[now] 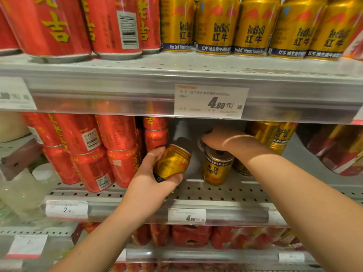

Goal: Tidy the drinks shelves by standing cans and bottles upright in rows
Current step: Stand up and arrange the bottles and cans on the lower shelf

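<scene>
My left hand (pixel 152 173) grips a gold Red Bull can (pixel 172 161), tilted, just above the middle shelf (pixel 216 191). My right hand (pixel 222 141) reaches deeper in and is closed on the top of a second gold can (pixel 216 167) that stands on the shelf with its label upside down. More gold cans (pixel 275 136) sit stacked behind my right wrist. Red herbal-tea cans (pixel 98 152) stand stacked in two layers to the left, some leaning.
The upper shelf (pixel 137 75) carries rows of upright red cans (pixel 114 26) and gold cans (pixel 216 26). A price tag (pixel 211 101) hangs on its front rail. Shrink-wrapped packs (pixel 337 150) lie at the right; pale bottles (pixel 23 185) at the left.
</scene>
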{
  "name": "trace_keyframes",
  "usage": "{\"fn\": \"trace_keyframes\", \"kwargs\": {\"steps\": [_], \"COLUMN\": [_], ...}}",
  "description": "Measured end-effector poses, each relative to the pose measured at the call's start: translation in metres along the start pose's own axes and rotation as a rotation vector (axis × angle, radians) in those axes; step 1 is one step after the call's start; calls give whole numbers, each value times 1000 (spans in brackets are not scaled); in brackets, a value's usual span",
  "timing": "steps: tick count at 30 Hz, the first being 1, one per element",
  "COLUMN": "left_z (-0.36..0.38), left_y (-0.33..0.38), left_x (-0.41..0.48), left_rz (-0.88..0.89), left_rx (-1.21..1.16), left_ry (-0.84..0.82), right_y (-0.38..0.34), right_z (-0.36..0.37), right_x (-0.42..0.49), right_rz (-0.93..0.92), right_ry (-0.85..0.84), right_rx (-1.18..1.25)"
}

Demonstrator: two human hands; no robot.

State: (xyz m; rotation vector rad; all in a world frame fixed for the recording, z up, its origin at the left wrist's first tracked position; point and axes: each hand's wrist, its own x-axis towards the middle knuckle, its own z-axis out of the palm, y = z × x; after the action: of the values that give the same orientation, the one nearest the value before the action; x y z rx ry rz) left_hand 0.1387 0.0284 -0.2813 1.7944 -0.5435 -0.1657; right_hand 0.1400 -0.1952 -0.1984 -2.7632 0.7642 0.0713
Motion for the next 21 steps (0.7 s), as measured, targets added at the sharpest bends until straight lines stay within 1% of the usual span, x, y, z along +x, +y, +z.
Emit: {"fn": "trace_keyframes", "kwargs": {"steps": [3, 5, 11, 14, 15, 18, 19, 21], "left_z": [-3, -5, -6, -6, -5, -5, -5, -4], "left_y": [0, 1, -2, -3, -4, -2, -2, -1], "left_x": [0, 1, 1, 2, 3, 5, 5, 4], "left_rz": [8, 8, 7, -10, -19, -46, -52, -54], "left_rx": [14, 19, 45, 29, 18, -1, -2, -3], "left_ry": [-20, -30, -6, -8, -5, 10, 11, 17], "right_y": [-2, 0, 2, -2, -3, 0, 1, 0], "right_z": [0, 0, 8, 11, 10, 7, 6, 5], "right_x": [10, 15, 27, 30, 31, 34, 36, 37], "right_rz": [-38, -58, -151, -98, -90, -59, -41, -7], "right_ry": [-60, -68, 10, -100, -112, -80, -98, -194], "right_rx": [-25, -26, 138, 87, 82, 122, 144, 161]}}
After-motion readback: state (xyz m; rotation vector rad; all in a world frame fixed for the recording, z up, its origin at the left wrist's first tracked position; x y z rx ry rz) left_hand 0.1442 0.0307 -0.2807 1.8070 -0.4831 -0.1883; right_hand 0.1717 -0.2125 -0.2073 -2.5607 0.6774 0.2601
